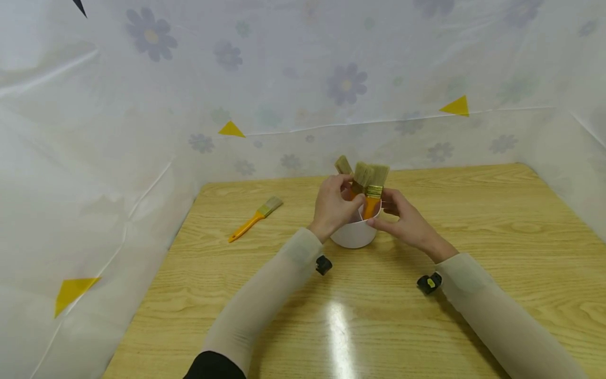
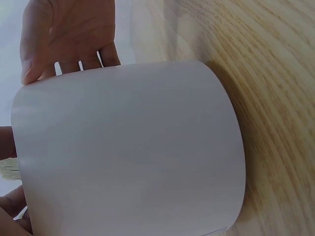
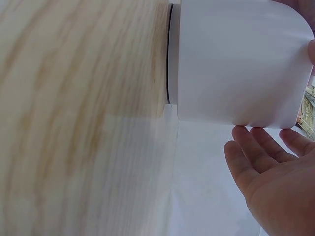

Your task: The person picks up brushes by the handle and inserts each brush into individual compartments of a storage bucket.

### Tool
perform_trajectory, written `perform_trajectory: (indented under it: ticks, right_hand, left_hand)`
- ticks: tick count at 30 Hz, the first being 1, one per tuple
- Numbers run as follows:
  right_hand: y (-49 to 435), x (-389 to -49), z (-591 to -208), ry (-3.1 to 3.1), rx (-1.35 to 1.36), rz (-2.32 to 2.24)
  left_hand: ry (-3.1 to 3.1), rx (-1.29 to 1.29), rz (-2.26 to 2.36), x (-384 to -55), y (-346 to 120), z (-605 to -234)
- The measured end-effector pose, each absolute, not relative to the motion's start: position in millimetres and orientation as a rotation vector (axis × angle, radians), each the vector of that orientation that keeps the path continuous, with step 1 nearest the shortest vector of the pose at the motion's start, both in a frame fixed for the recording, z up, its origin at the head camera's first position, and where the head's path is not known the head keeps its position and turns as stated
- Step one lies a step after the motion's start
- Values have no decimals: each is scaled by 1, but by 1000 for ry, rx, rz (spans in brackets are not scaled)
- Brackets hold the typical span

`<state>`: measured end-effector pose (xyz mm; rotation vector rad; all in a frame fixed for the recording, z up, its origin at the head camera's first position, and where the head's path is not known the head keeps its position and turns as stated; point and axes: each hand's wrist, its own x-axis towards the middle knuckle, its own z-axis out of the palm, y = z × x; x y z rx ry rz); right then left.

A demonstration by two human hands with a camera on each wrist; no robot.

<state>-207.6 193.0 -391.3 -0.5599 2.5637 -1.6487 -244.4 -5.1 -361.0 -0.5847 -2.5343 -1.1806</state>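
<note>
A white round container (image 1: 354,235) stands upright on the table, with several paintbrushes (image 1: 377,181) in it, bristles up. My left hand (image 1: 333,208) is at its rim, thumb and fingers pinching a paintbrush (image 1: 362,175) near the ferrule; the lower handle is hidden. My right hand (image 1: 407,223) steadies the container from the right, fingertips against its side and thumb by the front rim. In the right wrist view, the fingers (image 3: 256,152) look nearly straight where they touch the wall. The container (image 2: 133,147) fills much of the left wrist view.
Another paintbrush (image 1: 255,219) with an orange handle lies on the wood-grain table (image 1: 189,295), left of the container. A flower-printed sheet (image 1: 284,79) with yellow triangles hangs behind and at the sides. Black wrist cameras (image 1: 429,283) sit below the sleeves.
</note>
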Motion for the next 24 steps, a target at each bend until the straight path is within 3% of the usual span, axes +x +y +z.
perform_trajectory:
  ticks: [8,24]
  right_hand:
    - [187,-195,-369,2554,-544,-1639]
    - [196,-213,-399,2553,-572,-1664]
  left_hand:
    - [-2518,-598,-1187,-246,-6,-362]
    - [-2490,-612,-1200,-244,-12,-363]
